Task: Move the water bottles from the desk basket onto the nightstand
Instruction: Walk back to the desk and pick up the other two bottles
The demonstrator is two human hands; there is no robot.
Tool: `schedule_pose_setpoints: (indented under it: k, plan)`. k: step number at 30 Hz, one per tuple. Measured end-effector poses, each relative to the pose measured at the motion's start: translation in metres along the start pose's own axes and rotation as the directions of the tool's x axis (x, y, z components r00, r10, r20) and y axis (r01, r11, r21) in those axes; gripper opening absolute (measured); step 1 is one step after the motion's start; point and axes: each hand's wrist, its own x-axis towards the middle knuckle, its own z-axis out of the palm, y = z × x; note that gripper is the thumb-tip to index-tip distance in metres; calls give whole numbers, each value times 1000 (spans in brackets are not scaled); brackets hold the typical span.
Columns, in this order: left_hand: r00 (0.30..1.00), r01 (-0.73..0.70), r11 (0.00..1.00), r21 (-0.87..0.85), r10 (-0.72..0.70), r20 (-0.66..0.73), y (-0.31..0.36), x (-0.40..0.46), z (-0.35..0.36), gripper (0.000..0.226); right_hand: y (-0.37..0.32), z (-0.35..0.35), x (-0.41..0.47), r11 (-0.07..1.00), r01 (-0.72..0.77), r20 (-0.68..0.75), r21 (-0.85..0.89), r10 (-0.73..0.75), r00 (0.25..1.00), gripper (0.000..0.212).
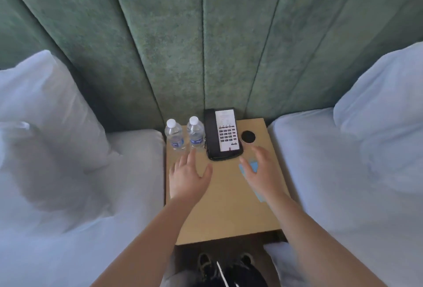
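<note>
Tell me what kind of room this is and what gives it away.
Most likely a hotel bedroom. A wooden nightstand stands between two white-sheeted beds against a green padded headboard wall, and it carries a black desk phone and two sealed water bottles, typical guest-room provisions.
</note>
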Motion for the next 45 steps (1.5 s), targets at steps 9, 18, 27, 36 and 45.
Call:
schedule_pose_setpoints:
  k: [9, 18, 27, 36, 45]
  plan:
    - [925, -313, 950, 21, 300, 234, 84, -53, 64, 67, 73, -78, -89, 958, -284, -205, -39, 271, 941, 57]
    - [708, -604, 797, -17, 546, 448, 184, -174, 138, 68, 172, -154, -261, 831, -548, -447, 92, 526, 724, 56]
    - [220, -865, 455, -214, 726, 652, 267, -408, 202, 67, 251, -195, -535, 505, -796, -554, 333, 788, 268, 58]
    - [-326, -889, 39, -456, 645, 691, 280, -646, 234, 66, 244, -183, -766, 192, -746, -530, 638, 812, -244, 55]
    - [-725, -680, -266, -684, 390, 568, 248, -847, 220, 65, 182, -137, -934, -78, -492, -336, 867, 638, -693, 52]
